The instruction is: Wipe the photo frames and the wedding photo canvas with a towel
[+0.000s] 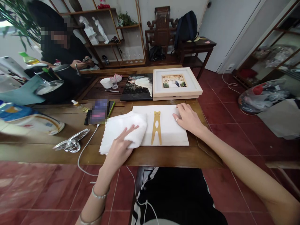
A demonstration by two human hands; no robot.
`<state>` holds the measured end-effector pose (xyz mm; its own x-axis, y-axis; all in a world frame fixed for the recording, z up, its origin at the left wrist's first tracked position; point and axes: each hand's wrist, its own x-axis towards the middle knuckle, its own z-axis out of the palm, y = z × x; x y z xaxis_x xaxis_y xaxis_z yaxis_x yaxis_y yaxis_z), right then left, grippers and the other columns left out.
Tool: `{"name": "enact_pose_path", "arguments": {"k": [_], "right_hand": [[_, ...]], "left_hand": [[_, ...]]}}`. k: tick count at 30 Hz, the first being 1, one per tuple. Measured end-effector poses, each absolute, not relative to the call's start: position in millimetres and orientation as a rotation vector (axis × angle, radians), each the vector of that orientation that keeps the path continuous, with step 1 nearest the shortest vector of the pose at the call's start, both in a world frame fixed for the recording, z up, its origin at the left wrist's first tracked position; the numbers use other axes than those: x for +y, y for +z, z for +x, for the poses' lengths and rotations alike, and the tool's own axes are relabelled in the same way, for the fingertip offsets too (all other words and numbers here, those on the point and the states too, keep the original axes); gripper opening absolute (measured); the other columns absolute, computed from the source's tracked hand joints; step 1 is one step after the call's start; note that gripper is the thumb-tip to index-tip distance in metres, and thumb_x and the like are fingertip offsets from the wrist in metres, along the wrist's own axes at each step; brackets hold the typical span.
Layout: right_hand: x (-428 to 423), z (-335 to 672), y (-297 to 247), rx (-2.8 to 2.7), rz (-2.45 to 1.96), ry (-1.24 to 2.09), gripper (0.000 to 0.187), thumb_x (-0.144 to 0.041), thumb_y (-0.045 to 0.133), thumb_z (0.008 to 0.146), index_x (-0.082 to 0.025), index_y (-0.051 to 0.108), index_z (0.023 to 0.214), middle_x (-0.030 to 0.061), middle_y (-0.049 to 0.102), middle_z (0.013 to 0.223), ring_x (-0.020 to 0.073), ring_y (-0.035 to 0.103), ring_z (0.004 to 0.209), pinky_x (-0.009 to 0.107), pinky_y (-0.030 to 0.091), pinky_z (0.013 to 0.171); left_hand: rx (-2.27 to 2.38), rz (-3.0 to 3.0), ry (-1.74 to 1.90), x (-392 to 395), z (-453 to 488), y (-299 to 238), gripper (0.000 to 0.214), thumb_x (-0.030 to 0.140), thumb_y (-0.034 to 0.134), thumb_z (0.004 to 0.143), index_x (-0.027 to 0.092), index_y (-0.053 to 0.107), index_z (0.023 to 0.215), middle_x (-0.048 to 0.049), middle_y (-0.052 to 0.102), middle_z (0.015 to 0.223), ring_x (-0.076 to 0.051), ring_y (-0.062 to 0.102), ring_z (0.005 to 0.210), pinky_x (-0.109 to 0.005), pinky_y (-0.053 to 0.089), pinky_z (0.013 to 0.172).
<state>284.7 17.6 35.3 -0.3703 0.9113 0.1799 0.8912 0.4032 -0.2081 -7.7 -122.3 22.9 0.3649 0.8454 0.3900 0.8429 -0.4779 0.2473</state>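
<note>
At the centre of the frame, a white board (167,125) lies flat on the wooden surface (42,147), a gold clip-shaped piece (156,127) on its middle. The left hand (120,147), fingers spread flat, presses a folded white cloth (117,129) overlapping the board's left edge. The right hand (187,118), open and holding nothing, rests on the board's upper right corner. A framed photograph (177,82) sits just above.

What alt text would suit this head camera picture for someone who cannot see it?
A person's left hand presses a white cloth beside a white board with a gold stand, which the right hand steadies on a wooden table. Framed photos lie beyond.
</note>
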Motion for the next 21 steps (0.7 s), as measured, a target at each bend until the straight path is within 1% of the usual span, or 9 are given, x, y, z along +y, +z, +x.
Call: {"name": "enact_pose_path", "arguments": {"k": [2, 4, 6, 8, 10, 11, 16, 19, 21], "right_hand": [[21, 282, 21, -2.362, -1.46, 0.175, 0.036, -0.033, 0.047, 0.093, -0.014, 0.057, 0.122, 0.0196, 0.054, 0.135, 0.0384, 0.044, 0.131, 0.054, 0.045, 0.103], [21, 281, 9, -2.337, -1.415, 0.298, 0.043, -0.038, 0.048, 0.094, -0.013, 0.055, 0.128, 0.0191, 0.045, 0.147, 0.0395, 0.03, 0.143, 0.057, 0.034, 0.113], [17, 283, 3, -2.326, -1.405, 0.427, 0.053, -0.044, 0.049, 0.093, -0.013, 0.051, 0.136, 0.0181, 0.034, 0.157, 0.04, 0.015, 0.15, 0.06, 0.028, 0.117], [14, 284, 1, -2.331, -1.374, 0.496, 0.059, -0.046, 0.05, 0.092, -0.012, 0.048, 0.141, 0.0177, 0.027, 0.161, 0.0389, 0.008, 0.152, 0.061, 0.025, 0.118], [12, 284, 1, -2.333, -1.321, 0.499, 0.058, -0.043, 0.051, 0.092, -0.01, 0.049, 0.14, 0.0179, 0.023, 0.163, 0.0362, 0.009, 0.152, 0.058, 0.024, 0.119], [11, 284, 1, -2.333, -1.296, 0.497, 0.057, -0.041, 0.05, 0.092, -0.01, 0.05, 0.14, 0.0181, 0.025, 0.162, 0.0346, 0.011, 0.152, 0.057, 0.023, 0.12], [13, 283, 0, -2.326, -1.225, 0.557, 0.057, -0.038, 0.051, 0.092, -0.01, 0.051, 0.141, 0.0175, 0.041, 0.154, 0.031, 0.023, 0.15, 0.055, 0.019, 0.123], [16, 283, 0, -2.333, -1.186, 0.565, 0.057, -0.039, 0.052, 0.091, -0.01, 0.053, 0.14, 0.0166, 0.041, 0.155, 0.0311, 0.022, 0.15, 0.054, 0.018, 0.123], [18, 283, 2, -2.355, -1.178, 0.566, 0.059, -0.039, 0.052, 0.091, -0.008, 0.052, 0.14, 0.0174, 0.04, 0.155, 0.0311, 0.021, 0.15, 0.054, 0.017, 0.123]], "left_hand": [[1.623, 2.576, 0.778, -120, -8, 19, 0.03, -0.002, 0.042, 0.076, 0.017, 0.057, 0.059, -0.0133, 0.054, 0.143, -0.03, 0.051, 0.133, -0.047, 0.04, 0.117], [1.623, 2.568, 0.784, -118, -8, 18, 0.03, -0.003, 0.041, 0.075, 0.018, 0.056, 0.059, -0.0139, 0.054, 0.143, -0.03, 0.049, 0.135, -0.048, 0.04, 0.117], [1.633, 2.565, 0.767, -115, -7, 18, 0.03, -0.003, 0.041, 0.074, 0.018, 0.056, 0.059, -0.014, 0.054, 0.144, -0.03, 0.046, 0.137, -0.05, 0.039, 0.117], [1.655, 2.572, 0.747, -114, -6, 18, 0.029, -0.002, 0.042, 0.073, 0.018, 0.057, 0.059, -0.013, 0.053, 0.145, -0.03, 0.044, 0.139, -0.052, 0.039, 0.117], [1.683, 2.585, 0.739, -113, -3, 16, 0.029, -0.002, 0.043, 0.073, 0.019, 0.058, 0.06, -0.0121, 0.052, 0.146, -0.03, 0.044, 0.139, -0.053, 0.039, 0.117], [1.697, 2.595, 0.746, -113, -2, 15, 0.028, -0.002, 0.043, 0.073, 0.019, 0.057, 0.059, -0.0121, 0.052, 0.146, -0.03, 0.044, 0.139, -0.053, 0.039, 0.116], [1.756, 2.655, 0.823, -114, 4, 10, 0.029, -0.004, 0.044, 0.072, 0.019, 0.054, 0.056, -0.0131, 0.056, 0.142, -0.032, 0.046, 0.137, -0.053, 0.042, 0.114], [1.782, 2.665, 0.821, -113, 4, 9, 0.028, -0.004, 0.045, 0.073, 0.018, 0.055, 0.058, -0.0147, 0.056, 0.142, -0.032, 0.047, 0.137, -0.054, 0.041, 0.114], [1.793, 2.662, 0.8, -111, 1, 9, 0.027, -0.004, 0.046, 0.072, 0.018, 0.056, 0.059, -0.0158, 0.056, 0.141, -0.032, 0.047, 0.137, -0.054, 0.041, 0.114]]}}
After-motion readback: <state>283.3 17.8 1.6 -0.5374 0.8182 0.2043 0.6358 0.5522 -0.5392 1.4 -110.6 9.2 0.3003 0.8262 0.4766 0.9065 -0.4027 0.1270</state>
